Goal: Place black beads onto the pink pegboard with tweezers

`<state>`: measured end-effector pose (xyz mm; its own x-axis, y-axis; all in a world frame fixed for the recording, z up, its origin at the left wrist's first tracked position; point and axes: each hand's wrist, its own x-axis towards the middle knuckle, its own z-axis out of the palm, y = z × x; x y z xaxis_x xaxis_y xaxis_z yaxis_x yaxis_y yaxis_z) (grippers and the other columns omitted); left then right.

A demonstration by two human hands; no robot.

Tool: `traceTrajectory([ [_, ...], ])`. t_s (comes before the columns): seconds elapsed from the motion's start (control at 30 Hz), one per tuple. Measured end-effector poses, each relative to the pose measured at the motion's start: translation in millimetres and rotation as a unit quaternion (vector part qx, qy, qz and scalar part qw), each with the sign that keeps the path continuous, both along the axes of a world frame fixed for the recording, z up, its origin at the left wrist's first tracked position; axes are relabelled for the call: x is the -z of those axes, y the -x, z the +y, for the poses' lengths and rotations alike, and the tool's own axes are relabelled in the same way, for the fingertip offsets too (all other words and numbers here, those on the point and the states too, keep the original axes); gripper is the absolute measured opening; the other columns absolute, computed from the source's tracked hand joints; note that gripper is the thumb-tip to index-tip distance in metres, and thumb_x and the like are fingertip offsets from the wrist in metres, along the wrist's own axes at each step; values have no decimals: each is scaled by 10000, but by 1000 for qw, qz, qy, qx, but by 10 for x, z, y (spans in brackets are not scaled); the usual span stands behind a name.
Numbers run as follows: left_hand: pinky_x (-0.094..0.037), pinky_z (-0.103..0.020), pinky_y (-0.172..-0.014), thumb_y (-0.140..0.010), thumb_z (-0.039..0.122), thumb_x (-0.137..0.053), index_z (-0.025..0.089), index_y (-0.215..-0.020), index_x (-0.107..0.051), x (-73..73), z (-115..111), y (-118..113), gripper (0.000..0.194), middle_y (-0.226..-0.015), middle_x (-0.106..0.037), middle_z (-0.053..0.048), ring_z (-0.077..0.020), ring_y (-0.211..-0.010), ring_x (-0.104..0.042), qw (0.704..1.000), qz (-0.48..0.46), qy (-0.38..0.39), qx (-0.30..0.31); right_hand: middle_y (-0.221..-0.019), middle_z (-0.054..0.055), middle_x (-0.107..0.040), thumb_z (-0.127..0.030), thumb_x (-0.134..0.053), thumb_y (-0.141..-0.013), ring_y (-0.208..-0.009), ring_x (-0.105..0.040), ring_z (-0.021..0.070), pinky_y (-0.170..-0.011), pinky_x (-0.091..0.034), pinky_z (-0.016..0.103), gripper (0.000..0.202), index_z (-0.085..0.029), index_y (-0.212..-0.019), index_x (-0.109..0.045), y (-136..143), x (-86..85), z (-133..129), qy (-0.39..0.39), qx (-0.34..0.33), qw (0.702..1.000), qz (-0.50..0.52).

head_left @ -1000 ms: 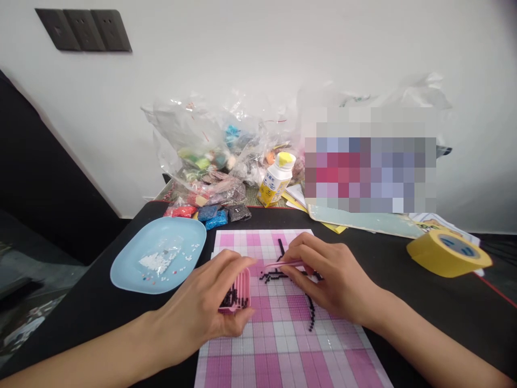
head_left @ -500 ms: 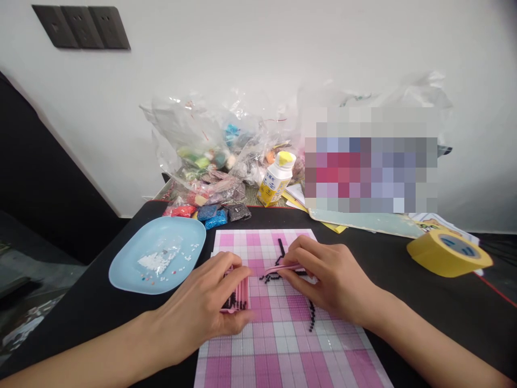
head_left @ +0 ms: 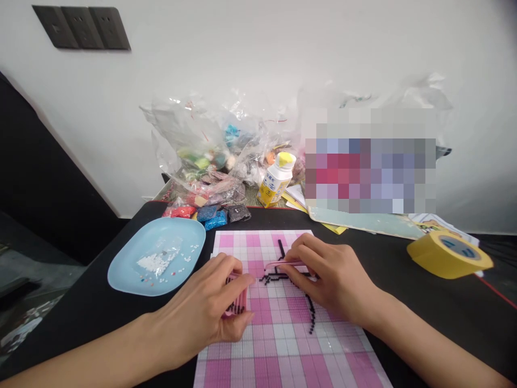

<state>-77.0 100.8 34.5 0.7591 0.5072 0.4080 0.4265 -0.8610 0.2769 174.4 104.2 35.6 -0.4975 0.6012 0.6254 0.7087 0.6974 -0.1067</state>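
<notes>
My left hand [head_left: 218,302] is closed around a small pink ridged tray [head_left: 241,296] with black beads in its grooves, over the left edge of the pink-and-white checked board [head_left: 278,345]. Pink tweezers [head_left: 278,264] are pinched in my right hand [head_left: 327,269], their tips pointing left above the board. Rows of black beads [head_left: 311,318] lie on the board beneath and beside my right hand, which hides part of them. Whether the tweezer tips hold a bead is too small to tell.
A blue plate [head_left: 157,285] with white beads is on the left. Behind stand a yellow-and-white bottle [head_left: 277,180], bead packets [head_left: 216,219] and plastic bags [head_left: 181,129]. Yellow tape [head_left: 440,258] lies at the right.
My left hand has tilted the pink tray more upright, so less of its inside shows. The tweezers in my right hand have shifted slightly upward, with their tips still above the board.
</notes>
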Motion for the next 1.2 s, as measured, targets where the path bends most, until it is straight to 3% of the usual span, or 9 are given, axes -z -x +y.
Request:
traceTrajectory([
  [0.53,-550,-394,-630,-792,83,-509,89,-950,-692,-40,-10,-44,242,-855,-531,-110,-233,-761,-507,998,8,-64,-11,-782,25,-598,-291,-526,-971,-596,-571,91,-517,-428,197,205,-161,-850,-628,86,36,-30,39,-31,999,-3],
  [0.93,-551,-398,-639,-769,69,-548,63,-946,-689,-38,2,-48,226,-866,-537,-126,-245,-776,-526,998,13,-54,-5,-787,24,-605,-286,-528,-969,-599,-572,89,-522,-421,192,195,-164,-852,-624,81,38,-38,40,-31,999,-7],
  [1.2,-550,-413,-704,-871,208,-631,134,-1072,-609,60,19,23,215,-989,-526,-101,-244,-852,-528,1000,17,-14,-9,-774,16,-603,-293,-529,-972,-584,-569,81,-513,-411,195,201,-168,-858,-638,70,41,-29,20,-17,1000,5],
])
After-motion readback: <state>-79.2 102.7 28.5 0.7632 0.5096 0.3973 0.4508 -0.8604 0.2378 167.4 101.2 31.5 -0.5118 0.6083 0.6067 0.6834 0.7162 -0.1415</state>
